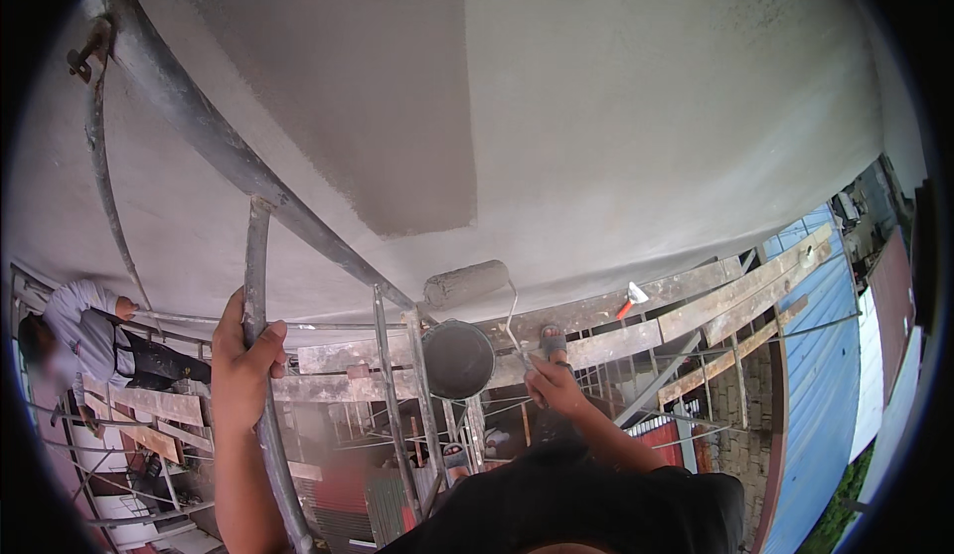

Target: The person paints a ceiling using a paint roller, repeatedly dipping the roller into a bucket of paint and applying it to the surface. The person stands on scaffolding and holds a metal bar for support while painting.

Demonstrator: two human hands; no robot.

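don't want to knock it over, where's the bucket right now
In the head view, the bucket is just left of centre, below the roller sleeve, between a metal scaffold tube and the right hand.

The wearer's bare left forearm (pixel 243 484) rises almost straight up from the lower edge, ending in a raised left hand (pixel 245 355) with fingers wrapped in a grip and the thumb on its right side. The bare right forearm (pixel 621 435) slants up and leftward from beside the dark-clothed torso (pixel 566 504), and the right hand (pixel 553 385), lower and nearer the middle, has its fingers curled closed.
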